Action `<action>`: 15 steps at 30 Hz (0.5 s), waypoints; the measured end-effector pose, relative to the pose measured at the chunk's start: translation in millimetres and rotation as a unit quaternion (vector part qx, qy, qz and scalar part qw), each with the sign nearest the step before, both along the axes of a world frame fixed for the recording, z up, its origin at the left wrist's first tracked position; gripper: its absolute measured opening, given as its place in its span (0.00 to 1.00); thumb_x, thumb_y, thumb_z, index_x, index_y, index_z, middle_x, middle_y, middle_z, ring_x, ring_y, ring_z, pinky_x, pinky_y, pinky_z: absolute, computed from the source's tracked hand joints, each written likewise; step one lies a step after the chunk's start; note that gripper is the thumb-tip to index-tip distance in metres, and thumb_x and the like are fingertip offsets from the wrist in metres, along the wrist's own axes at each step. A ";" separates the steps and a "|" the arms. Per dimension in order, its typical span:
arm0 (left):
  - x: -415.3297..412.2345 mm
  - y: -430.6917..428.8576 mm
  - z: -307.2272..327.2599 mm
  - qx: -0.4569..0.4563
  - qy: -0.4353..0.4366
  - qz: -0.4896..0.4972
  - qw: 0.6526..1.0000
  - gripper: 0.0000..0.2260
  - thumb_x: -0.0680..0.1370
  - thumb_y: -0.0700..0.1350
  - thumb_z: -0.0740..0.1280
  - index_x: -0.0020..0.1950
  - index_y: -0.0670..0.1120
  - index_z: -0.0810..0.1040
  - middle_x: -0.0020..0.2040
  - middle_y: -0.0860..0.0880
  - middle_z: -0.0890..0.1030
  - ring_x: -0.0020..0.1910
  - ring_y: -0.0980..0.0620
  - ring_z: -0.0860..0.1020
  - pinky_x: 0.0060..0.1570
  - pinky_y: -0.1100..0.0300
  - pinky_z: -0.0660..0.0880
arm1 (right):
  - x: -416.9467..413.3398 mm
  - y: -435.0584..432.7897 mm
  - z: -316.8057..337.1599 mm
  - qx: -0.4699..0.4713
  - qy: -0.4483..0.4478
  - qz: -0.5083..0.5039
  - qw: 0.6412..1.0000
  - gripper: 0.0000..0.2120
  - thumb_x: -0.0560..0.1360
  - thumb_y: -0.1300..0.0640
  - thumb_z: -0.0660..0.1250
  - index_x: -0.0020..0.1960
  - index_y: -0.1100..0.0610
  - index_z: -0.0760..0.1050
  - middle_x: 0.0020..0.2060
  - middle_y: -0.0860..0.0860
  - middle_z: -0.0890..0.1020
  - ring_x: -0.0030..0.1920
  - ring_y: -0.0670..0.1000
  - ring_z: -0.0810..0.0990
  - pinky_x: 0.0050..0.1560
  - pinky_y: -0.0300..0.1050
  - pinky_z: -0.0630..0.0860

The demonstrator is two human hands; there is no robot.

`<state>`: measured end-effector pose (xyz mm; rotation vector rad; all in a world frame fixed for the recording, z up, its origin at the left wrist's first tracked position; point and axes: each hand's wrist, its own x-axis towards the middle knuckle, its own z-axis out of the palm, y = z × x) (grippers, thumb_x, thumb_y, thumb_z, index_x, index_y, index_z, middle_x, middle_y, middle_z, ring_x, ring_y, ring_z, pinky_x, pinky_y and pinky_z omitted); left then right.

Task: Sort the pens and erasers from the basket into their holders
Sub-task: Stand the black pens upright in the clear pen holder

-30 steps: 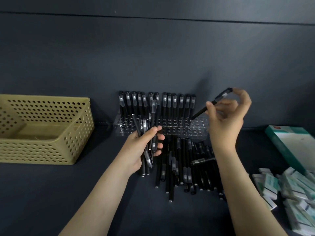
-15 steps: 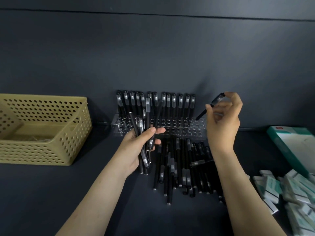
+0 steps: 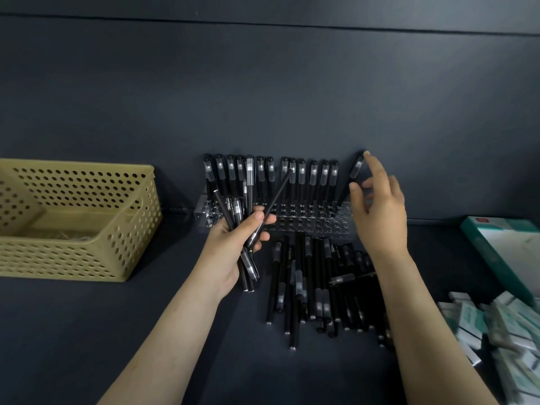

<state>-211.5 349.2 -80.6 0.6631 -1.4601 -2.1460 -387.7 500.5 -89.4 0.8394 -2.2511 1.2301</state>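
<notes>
Head view shows my right hand [image 3: 378, 211] up at the right end of the clear rack [image 3: 277, 217], fingers spread loose, with only a fingertip near the cap of a slanted pen [image 3: 352, 179] whose tip sits at the rack's last holes; I judge it not yet seated. My left hand [image 3: 236, 241] is clenched around a bundle of pens [image 3: 245, 217], one of them sticking out diagonally toward the standing row. More loose pens [image 3: 318, 285] lie on the table just in front of the rack, the erasers [image 3: 485, 320] are heaped at the far right beside a green box [image 3: 508, 252], and the yellow basket [image 3: 122, 217] stands well apart on the left. To do this step well, I should tip the slanted pen upright before pressing it down, so it drops into one hole and doesn't knock its neighbours, then feed the next from my left hand.
</notes>
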 end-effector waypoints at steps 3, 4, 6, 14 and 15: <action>-0.1 2.5 0.8 0.014 0.001 -0.010 1.000 0.08 0.76 0.44 0.68 0.54 0.44 0.80 0.49 0.46 0.85 0.35 0.56 0.79 0.35 0.62 0.72 | -0.7 5.0 4.7 0.029 -0.011 0.009 0.999 0.25 0.80 0.53 0.61 0.75 0.45 0.61 0.48 0.50 0.71 0.53 0.55 0.71 0.50 0.54 0.76; -0.1 3.5 1.2 0.019 0.001 -0.014 1.000 0.08 0.76 0.44 0.68 0.54 0.44 0.80 0.50 0.46 0.85 0.34 0.55 0.79 0.34 0.63 0.72 | -0.3 5.8 5.8 0.041 -0.011 0.009 0.999 0.24 0.80 0.52 0.61 0.75 0.46 0.62 0.50 0.51 0.72 0.54 0.56 0.71 0.50 0.55 0.76; 0.1 5.3 1.6 0.028 0.002 -0.022 0.999 0.08 0.76 0.45 0.68 0.53 0.45 0.80 0.51 0.46 0.85 0.33 0.54 0.79 0.32 0.63 0.71 | 1.7 4.6 6.1 0.065 0.001 0.003 0.998 0.23 0.80 0.52 0.61 0.74 0.47 0.64 0.53 0.53 0.74 0.56 0.57 0.71 0.49 0.58 0.77; 1.7 6.3 4.4 0.034 -0.017 -0.050 0.998 0.09 0.77 0.45 0.67 0.55 0.44 0.80 0.49 0.46 0.85 0.29 0.54 0.78 0.26 0.65 0.71 | 15.5 -1.0 13.7 0.016 0.098 0.045 0.994 0.21 0.78 0.54 0.65 0.71 0.52 0.71 0.53 0.53 0.75 0.52 0.55 0.72 0.56 0.44 0.70; 1.6 6.8 4.3 0.027 -0.020 -0.056 0.998 0.09 0.77 0.45 0.67 0.55 0.44 0.80 0.49 0.46 0.85 0.28 0.54 0.78 0.26 0.65 0.70 | 20.1 -4.1 17.4 0.025 0.125 0.078 0.989 0.19 0.78 0.53 0.67 0.68 0.52 0.74 0.54 0.52 0.76 0.53 0.54 0.73 0.59 0.40 0.66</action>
